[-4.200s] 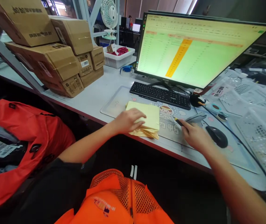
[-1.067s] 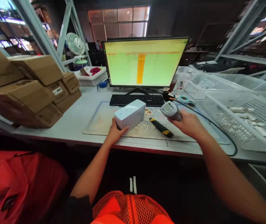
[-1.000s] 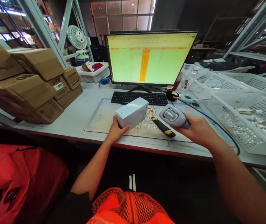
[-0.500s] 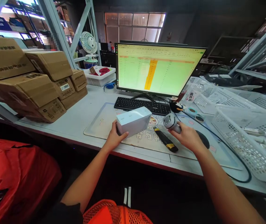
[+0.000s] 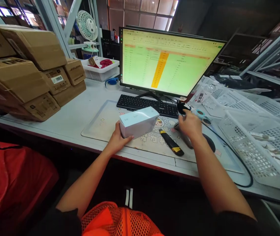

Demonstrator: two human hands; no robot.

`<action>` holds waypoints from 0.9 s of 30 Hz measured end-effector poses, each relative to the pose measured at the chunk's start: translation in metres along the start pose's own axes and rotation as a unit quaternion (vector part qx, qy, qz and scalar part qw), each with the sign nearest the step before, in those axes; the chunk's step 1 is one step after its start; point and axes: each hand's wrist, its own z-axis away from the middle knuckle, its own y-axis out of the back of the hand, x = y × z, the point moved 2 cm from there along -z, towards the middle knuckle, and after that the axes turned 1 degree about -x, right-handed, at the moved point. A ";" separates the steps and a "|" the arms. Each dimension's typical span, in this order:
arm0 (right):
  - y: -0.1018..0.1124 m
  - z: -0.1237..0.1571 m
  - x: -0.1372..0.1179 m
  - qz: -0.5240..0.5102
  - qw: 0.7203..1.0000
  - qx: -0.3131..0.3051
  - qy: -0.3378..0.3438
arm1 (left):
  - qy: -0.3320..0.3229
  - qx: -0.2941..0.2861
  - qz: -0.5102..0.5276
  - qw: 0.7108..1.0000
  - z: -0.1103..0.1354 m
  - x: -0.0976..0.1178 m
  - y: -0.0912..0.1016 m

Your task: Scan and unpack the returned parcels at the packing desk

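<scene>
Although the pale box (image 5: 138, 123) is in hand over the patterned mat (image 5: 98, 124), its handling appears unfinished.
Clasped at its near-left end between thumb and fingers of the left hand (image 5: 116, 141), the box shows closed faces, is seemingly unopened, and is not yet set aside. The right hand (image 5: 191, 125) is over a grey device (image 5: 185, 139), near the keyboard (image 5: 147, 105); whether it grips anything cannot be told. Between box and device, the black-and-yellow cutter (image 5: 171, 142) lies loose. Farther back, the text on the monitor (image 5: 140, 65) is too small to show what has been entered or remains.
</scene>
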 end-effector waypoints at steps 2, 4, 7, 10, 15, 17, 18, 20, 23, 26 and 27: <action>-0.008 -0.018 -0.022 -0.005 0.993 -0.103 0.059 | -0.017 -0.003 0.012 1.000 0.000 -0.001 0.000; -0.020 -0.035 -0.042 0.004 0.982 -0.171 0.080 | -0.024 -0.004 0.019 1.000 -0.001 -0.002 0.001; -0.035 -0.053 -0.060 -0.009 0.989 -0.138 0.047 | -0.012 0.002 0.023 1.000 0.000 -0.002 0.001; -0.050 -0.061 -0.066 -0.035 0.988 -0.150 0.026 | -0.002 0.009 0.026 1.000 0.000 0.001 0.001; -0.044 -0.061 -0.073 -0.083 0.984 -0.152 0.042 | -0.006 0.014 0.037 0.999 0.001 0.003 0.001; -0.024 -0.055 -0.076 -0.121 0.981 -0.132 0.075 | -0.002 0.013 0.037 0.999 0.002 0.002 0.002; -0.013 -0.050 -0.079 -0.161 0.972 -0.130 0.112 | -0.002 0.010 0.040 0.999 0.002 0.001 0.002; 0.010 -0.032 -0.084 -0.249 0.931 -0.150 0.220 | -0.016 -0.001 0.057 0.998 0.003 0.000 0.001; 0.037 0.008 -0.090 -0.269 0.890 -0.160 0.332 | -0.053 -0.008 0.096 0.994 0.004 0.000 0.000; 0.050 0.049 -0.087 -0.158 0.930 -0.124 0.309 | -0.095 0.005 0.077 0.992 0.005 0.002 -0.004; 0.054 0.062 -0.083 -0.125 0.938 -0.119 0.299 | -0.114 0.004 0.059 0.992 0.006 0.003 -0.005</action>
